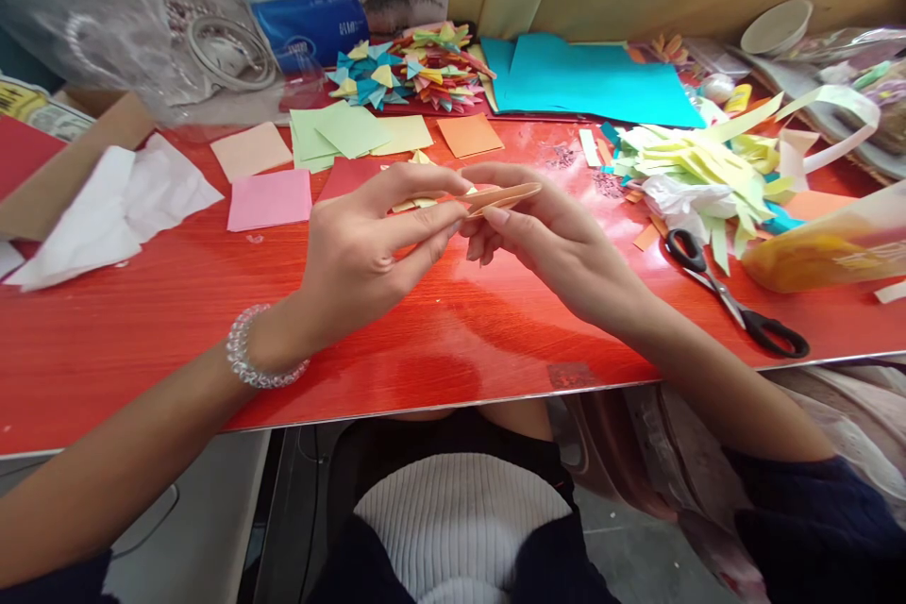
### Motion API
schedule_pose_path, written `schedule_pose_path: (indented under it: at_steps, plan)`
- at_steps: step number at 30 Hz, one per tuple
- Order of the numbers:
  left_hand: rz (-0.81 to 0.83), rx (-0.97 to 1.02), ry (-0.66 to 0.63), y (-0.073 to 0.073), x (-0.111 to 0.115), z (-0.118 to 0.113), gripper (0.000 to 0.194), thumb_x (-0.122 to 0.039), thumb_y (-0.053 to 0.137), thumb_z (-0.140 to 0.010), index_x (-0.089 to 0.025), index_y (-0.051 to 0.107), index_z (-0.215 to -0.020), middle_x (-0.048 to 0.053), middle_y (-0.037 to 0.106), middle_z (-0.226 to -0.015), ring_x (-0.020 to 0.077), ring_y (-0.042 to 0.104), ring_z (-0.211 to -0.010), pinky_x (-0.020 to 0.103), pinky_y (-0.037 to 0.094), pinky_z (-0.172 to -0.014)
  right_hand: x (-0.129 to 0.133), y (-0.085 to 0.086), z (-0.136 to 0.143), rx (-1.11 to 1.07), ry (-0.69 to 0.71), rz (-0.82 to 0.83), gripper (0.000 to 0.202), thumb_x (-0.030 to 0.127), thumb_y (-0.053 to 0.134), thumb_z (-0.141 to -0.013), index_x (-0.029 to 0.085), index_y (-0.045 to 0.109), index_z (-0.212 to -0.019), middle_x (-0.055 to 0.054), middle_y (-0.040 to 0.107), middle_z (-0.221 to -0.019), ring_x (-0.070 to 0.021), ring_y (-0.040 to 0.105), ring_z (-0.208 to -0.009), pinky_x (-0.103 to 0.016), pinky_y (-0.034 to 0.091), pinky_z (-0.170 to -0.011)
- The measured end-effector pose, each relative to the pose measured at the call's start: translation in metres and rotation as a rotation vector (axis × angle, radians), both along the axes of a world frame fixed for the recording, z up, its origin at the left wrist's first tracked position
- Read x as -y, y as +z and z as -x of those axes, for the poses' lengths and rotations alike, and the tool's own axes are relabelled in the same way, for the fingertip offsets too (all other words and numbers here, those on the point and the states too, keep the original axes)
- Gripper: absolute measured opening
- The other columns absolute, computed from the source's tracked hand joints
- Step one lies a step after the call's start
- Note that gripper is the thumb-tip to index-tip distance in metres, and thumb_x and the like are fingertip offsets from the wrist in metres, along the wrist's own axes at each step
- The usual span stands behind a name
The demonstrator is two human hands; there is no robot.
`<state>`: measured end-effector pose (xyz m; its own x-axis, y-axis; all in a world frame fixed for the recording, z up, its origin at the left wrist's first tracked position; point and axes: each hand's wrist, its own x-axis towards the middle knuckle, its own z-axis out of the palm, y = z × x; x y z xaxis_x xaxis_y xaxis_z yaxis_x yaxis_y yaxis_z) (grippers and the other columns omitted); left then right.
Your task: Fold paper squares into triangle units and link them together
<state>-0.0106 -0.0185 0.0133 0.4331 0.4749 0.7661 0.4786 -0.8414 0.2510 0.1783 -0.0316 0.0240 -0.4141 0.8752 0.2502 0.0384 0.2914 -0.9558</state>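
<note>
A small piece of folded peach-coloured paper point(504, 198) is held between my two hands above the red table, seen nearly edge-on. The fingertips of my left hand point(375, 241) pinch its left end. My right hand point(566, 241) grips the other side, thumb along the near edge and fingers behind. Where the fingers overlap, the folds are hidden. Just behind my left hand lie pale yellow folded paper point(417, 202) and a dark red sheet point(354, 177), both partly covered by the hand.
Square paper stacks in pink point(269, 200), peach point(251, 151), green point(340, 130) and orange point(469, 135) lie behind. Folded paper pieces point(411, 71) and blue sheets point(587, 80) are farther back. Scissors point(732, 302), paper strips point(708, 170) and a bottle point(828, 245) lie right; crumpled tissue point(120, 208) lies left.
</note>
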Motion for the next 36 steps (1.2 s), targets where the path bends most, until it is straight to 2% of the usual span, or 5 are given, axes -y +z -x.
schedule_pose_path:
  at_steps: [7, 13, 18, 23, 36]
  plan:
    - [0.061, 0.044, -0.047, -0.001, 0.0, -0.002, 0.019, -0.025, 0.051, -0.089, -0.032, 0.066, -0.099, -0.001, 0.065, -0.116, 0.0167, 0.066, -0.097, 0.035, 0.061, -0.082, -0.001, -0.003, -0.001, -0.021, -0.009, 0.028, 0.024, 0.032, 0.049, -0.092, 0.025, 0.052, -0.114, -0.001, 0.057, -0.088, -0.0112, 0.058, -0.077, -0.027, 0.049, -0.073]
    - [0.079, 0.05, -0.003, 0.005, -0.002, -0.002, 0.016, -0.023, 0.055, -0.087, -0.027, 0.067, -0.097, 0.001, 0.065, -0.115, 0.0191, 0.064, -0.103, 0.038, 0.058, -0.089, -0.003, -0.001, -0.003, -0.027, -0.061, 0.026, 0.021, 0.029, 0.045, -0.093, 0.025, 0.052, -0.113, -0.001, 0.058, -0.088, -0.0111, 0.058, -0.076, -0.028, 0.051, -0.074]
    - [0.222, 0.074, -0.032, 0.004, -0.002, -0.002, 0.025, -0.025, 0.058, -0.086, -0.029, 0.062, -0.11, 0.002, 0.06, -0.122, 0.0206, 0.06, -0.11, 0.036, 0.06, -0.087, -0.005, -0.004, -0.005, 0.061, -0.127, -0.153, 0.023, 0.033, 0.045, -0.094, 0.024, 0.049, -0.115, -0.002, 0.059, -0.089, -0.0114, 0.058, -0.075, -0.028, 0.052, -0.072]
    - [0.303, 0.137, -0.069, 0.004, -0.001, -0.002, 0.023, -0.023, 0.057, -0.087, -0.03, 0.064, -0.107, 0.002, 0.059, -0.122, 0.0209, 0.059, -0.111, 0.037, 0.059, -0.089, -0.006, -0.008, -0.006, 0.164, -0.184, -0.347, 0.027, 0.037, 0.046, -0.093, 0.026, 0.046, -0.118, -0.003, 0.06, -0.101, -0.0129, 0.059, -0.081, -0.03, 0.053, -0.074]
    - [0.248, 0.176, -0.042, 0.005, 0.0, -0.003, 0.017, -0.021, 0.057, -0.087, -0.029, 0.066, -0.099, 0.002, 0.064, -0.113, 0.0196, 0.062, -0.105, 0.035, 0.06, -0.08, -0.006, -0.01, -0.006, 0.218, -0.187, -0.441, 0.03, 0.041, 0.04, -0.095, 0.026, 0.044, -0.121, -0.003, 0.06, -0.097, -0.0106, 0.059, -0.075, -0.026, 0.054, -0.066]
